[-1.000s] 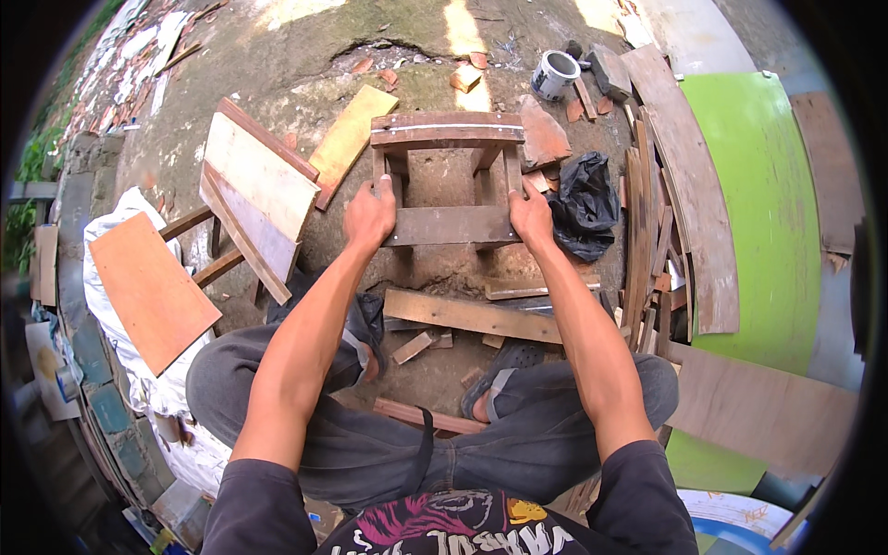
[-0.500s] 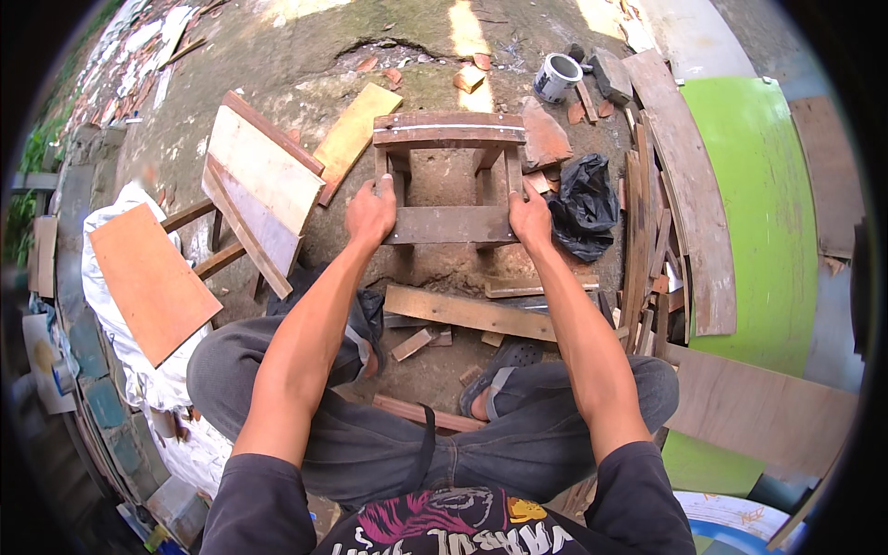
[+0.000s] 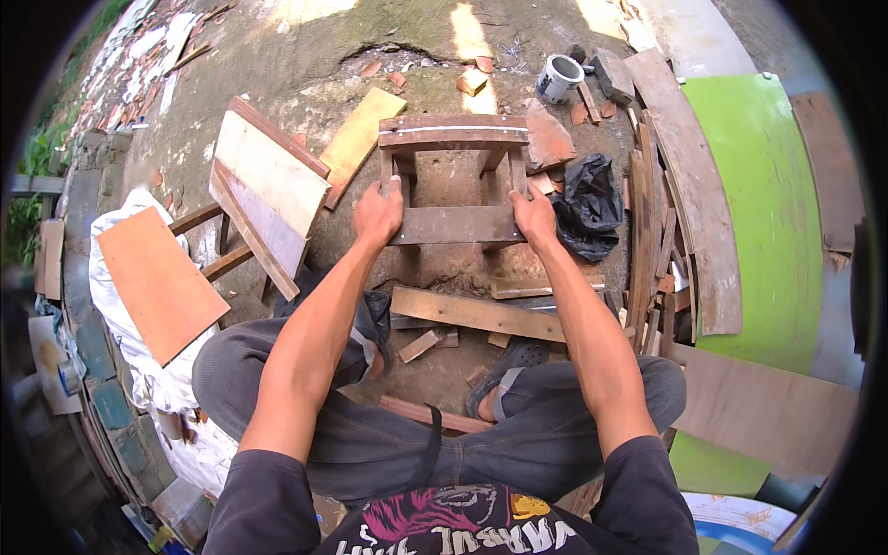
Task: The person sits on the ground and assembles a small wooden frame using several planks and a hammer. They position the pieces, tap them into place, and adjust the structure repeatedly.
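Observation:
A small brown wooden stool frame (image 3: 453,225) stands on the ground in front of me, with two slats across its top and a wide gap between them. My left hand (image 3: 378,215) is closed round its left side rail, thumb pointing forward. On the opposite side rail, my right hand (image 3: 534,215) grips in the same way. The fingers of both hands are partly hidden behind the rails. Just nearer than the frame, a long wooden plank (image 3: 476,314) lies crosswise before my feet.
To the left are a half-boarded wooden piece (image 3: 268,176), an orange board (image 3: 162,291) on white sacking (image 3: 139,356) and a yellowish board (image 3: 363,139). On the right lie a black plastic bag (image 3: 589,208), stacked wood strips (image 3: 643,231) and a green panel (image 3: 763,213). A paint can (image 3: 559,81) stands farther off.
The whole view has shifted very slightly, moving the scene a little to the right. Both hands keep the same hold on the stool frame.

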A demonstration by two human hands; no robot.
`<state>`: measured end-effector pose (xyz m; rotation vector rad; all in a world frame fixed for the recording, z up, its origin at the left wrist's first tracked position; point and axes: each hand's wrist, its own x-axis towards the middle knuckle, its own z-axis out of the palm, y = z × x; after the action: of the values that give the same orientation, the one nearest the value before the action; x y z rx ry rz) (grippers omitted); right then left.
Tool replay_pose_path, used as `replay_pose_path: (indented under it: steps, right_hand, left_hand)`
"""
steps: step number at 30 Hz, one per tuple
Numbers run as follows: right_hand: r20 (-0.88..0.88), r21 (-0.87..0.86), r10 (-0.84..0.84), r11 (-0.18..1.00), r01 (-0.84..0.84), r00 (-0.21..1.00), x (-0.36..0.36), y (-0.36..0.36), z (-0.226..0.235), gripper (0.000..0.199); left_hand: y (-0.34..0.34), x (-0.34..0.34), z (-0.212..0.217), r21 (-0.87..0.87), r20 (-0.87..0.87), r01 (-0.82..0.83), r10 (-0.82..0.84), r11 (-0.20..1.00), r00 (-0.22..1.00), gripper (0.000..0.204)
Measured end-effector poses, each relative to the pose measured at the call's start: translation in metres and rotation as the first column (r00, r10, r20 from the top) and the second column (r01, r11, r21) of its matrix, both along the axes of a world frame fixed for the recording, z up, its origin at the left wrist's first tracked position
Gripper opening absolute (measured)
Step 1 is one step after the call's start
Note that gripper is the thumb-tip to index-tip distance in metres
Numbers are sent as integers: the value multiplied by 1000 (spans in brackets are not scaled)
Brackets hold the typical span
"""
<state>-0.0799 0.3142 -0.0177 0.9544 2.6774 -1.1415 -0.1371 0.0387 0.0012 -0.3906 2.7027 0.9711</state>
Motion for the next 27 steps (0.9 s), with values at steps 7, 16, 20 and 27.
replay_pose_path:
  steps: [7, 16, 20, 27]
  right_hand:
    - [-139, -230, -169, 964, 134, 976, 22, 10, -38, 47]
    - [-59, -217, -346, 920, 326, 936, 45, -35, -4, 55]
    - [14, -213, -325, 923, 320, 946, 40, -34, 6, 48]
    - [5, -154, -284, 947, 282, 959, 38, -34, 9, 43]
  left_hand:
    - [-3, -11, 4, 88, -22, 218, -217, 972, 976, 72]
    - [-3, -65, -13, -30, -71, 409, -411, 912, 909, 67]
    - [7, -66, -3, -76, -57, 354, -358, 932, 932, 56]
    - [8, -61, 1, -132, -59, 307, -316, 943, 947, 49]
